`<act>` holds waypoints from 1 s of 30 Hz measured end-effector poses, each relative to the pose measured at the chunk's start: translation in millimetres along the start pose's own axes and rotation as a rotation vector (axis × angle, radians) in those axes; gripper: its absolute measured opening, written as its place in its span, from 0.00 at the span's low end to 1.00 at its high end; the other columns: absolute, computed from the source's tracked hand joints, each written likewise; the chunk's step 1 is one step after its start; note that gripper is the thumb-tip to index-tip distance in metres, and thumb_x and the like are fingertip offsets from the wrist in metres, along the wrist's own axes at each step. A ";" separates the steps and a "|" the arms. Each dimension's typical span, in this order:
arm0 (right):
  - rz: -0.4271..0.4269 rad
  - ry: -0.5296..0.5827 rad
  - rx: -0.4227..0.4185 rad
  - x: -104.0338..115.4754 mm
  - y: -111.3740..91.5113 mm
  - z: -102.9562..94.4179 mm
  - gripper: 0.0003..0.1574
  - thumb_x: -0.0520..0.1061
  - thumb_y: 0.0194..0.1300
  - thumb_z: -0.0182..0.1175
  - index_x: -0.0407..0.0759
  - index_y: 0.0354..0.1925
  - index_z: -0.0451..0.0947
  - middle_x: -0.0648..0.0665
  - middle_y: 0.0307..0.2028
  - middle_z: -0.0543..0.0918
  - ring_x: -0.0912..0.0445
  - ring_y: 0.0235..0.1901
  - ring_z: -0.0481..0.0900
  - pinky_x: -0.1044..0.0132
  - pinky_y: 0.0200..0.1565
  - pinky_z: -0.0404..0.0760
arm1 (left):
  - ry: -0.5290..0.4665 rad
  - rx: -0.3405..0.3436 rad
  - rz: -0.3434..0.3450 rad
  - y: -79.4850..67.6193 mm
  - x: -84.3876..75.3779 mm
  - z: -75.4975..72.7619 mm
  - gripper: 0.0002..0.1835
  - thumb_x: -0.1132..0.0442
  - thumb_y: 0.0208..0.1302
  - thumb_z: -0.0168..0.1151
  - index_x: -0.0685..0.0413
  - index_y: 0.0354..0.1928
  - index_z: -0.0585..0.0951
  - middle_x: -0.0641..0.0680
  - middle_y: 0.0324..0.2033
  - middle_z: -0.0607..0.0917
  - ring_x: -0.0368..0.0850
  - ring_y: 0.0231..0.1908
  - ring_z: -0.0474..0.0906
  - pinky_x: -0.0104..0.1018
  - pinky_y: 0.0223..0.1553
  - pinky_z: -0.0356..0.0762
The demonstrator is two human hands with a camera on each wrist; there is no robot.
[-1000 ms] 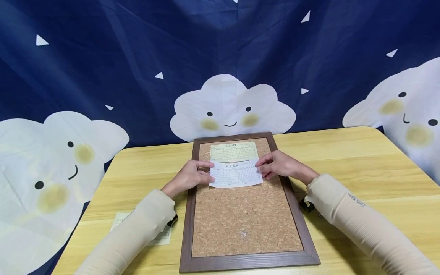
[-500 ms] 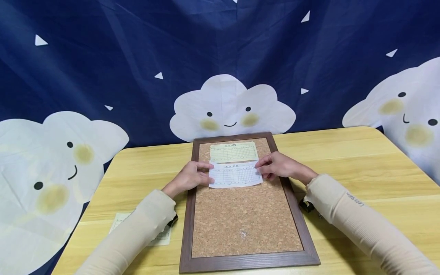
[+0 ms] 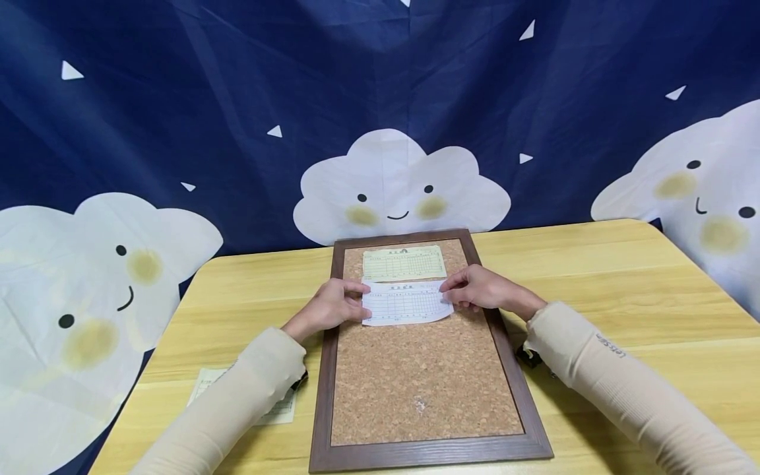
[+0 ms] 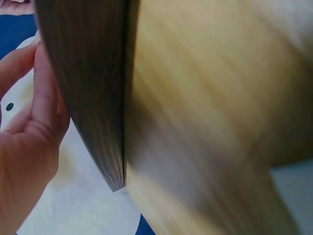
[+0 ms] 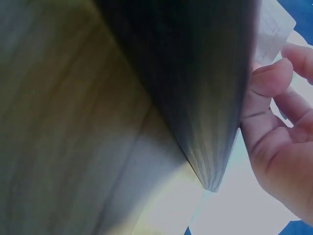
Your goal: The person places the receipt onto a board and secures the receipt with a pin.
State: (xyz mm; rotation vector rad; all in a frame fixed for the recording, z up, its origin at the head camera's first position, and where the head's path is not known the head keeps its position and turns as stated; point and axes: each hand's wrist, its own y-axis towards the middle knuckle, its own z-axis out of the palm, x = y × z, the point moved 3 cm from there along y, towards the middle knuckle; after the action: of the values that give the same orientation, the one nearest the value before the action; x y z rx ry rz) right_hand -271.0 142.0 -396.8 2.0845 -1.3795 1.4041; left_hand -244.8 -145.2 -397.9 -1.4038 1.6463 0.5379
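A white printed paper form [image 3: 407, 305] lies over the upper part of a cork board [image 3: 424, 389] in the head view. My left hand [image 3: 329, 305] holds its left edge, index finger near the upper corner and thumb near the lower one. At the right edge, my right hand [image 3: 485, 288] pinches the paper between thumb and fingers; the lower right corner curves up slightly. Directly above it, a pale yellow form [image 3: 404, 265] lies on the cork. In the right wrist view, part of the white paper [image 5: 274, 32] shows beyond the fingers; the left wrist view hides it behind the frame.
The board's dark brown wooden frame [image 3: 433, 451] rests on a light wooden table [image 3: 641, 297]. Another printed paper [image 3: 279, 410] lies left of the board, partly under the left sleeve. Behind the table hangs a blue cloth [image 3: 249, 79] with clouds.
The white form has shifted very slightly down and lies flatter along its top edge. Both hands keep their hold on its sides, nearly still.
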 end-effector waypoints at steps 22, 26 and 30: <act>0.005 -0.006 0.007 1.5 1.3 2.1 0.18 0.37 0.69 0.59 0.26 0.52 0.79 0.48 0.18 0.70 0.59 0.16 0.65 0.70 0.19 0.66 | 0.156 -0.004 0.025 -0.4 -7.7 1.9 0.28 0.73 0.52 0.74 0.70 0.58 0.79 0.54 0.35 0.84 0.38 0.28 0.75 0.29 0.33 0.73; 0.014 -0.008 0.009 1.9 1.2 2.2 0.18 0.38 0.70 0.59 0.26 0.52 0.79 0.48 0.17 0.69 0.60 0.15 0.64 0.69 0.19 0.66 | 0.167 -0.009 0.019 -0.5 -8.8 2.2 0.28 0.74 0.52 0.74 0.70 0.58 0.79 0.55 0.36 0.83 0.39 0.28 0.74 0.29 0.32 0.72; 0.016 -0.009 0.011 2.5 0.8 2.3 0.18 0.38 0.70 0.59 0.26 0.53 0.79 0.49 0.16 0.68 0.60 0.14 0.63 0.69 0.19 0.66 | 0.180 -0.006 0.025 -0.6 -10.7 2.9 0.28 0.75 0.52 0.74 0.71 0.58 0.79 0.56 0.38 0.83 0.40 0.27 0.73 0.29 0.30 0.71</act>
State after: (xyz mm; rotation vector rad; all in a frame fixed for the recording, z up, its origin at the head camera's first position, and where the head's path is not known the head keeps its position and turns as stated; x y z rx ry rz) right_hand -270.2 138.7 -396.1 2.0939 -1.3984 1.4139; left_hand -243.6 -137.0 -390.4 -1.4731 1.8077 0.4419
